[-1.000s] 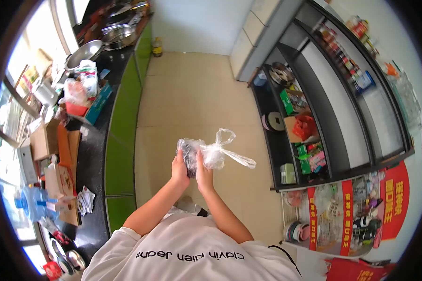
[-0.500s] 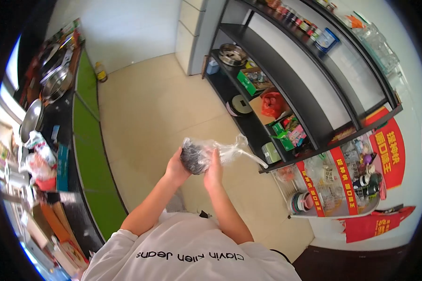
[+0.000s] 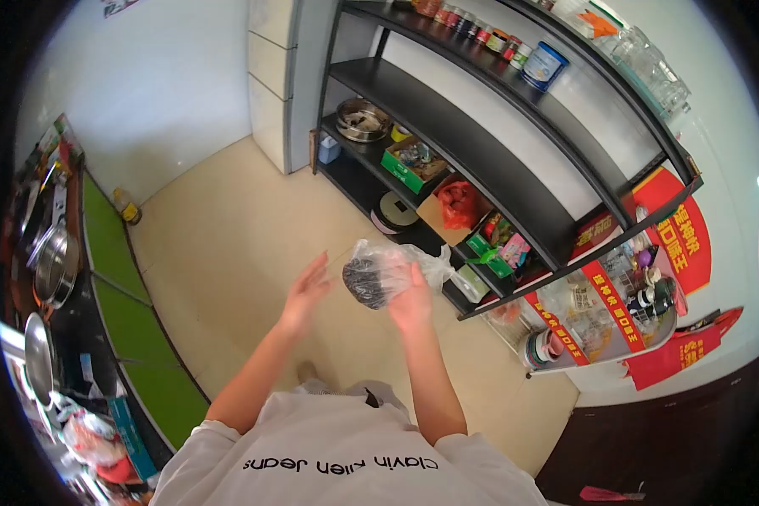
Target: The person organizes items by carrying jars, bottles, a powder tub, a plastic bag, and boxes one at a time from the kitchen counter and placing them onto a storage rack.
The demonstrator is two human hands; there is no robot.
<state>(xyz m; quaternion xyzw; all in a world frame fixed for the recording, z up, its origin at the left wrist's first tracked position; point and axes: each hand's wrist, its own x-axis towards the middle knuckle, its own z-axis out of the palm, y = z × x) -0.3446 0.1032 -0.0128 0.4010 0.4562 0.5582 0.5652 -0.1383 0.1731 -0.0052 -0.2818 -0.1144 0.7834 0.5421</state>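
Note:
A clear plastic bag (image 3: 378,274) with something dark inside hangs in front of me above the tiled floor. My right hand (image 3: 410,295) grips the bag near its gathered neck, and the loose end trails to the right. My left hand (image 3: 309,291) is off the bag, a little to its left, with fingers spread and slightly blurred, holding nothing. What the dark contents are, I cannot make out.
A black shelf unit (image 3: 455,110) with jars, boxes and a red bag (image 3: 459,205) stands at the right. Green cabinets (image 3: 148,325) with pans on the counter run along the left. A bottle (image 3: 127,207) stands by the wall.
The view has turned toward the shelves. My left hand has let go of the bag and moved left; my right hand still holds it, now a little further right.

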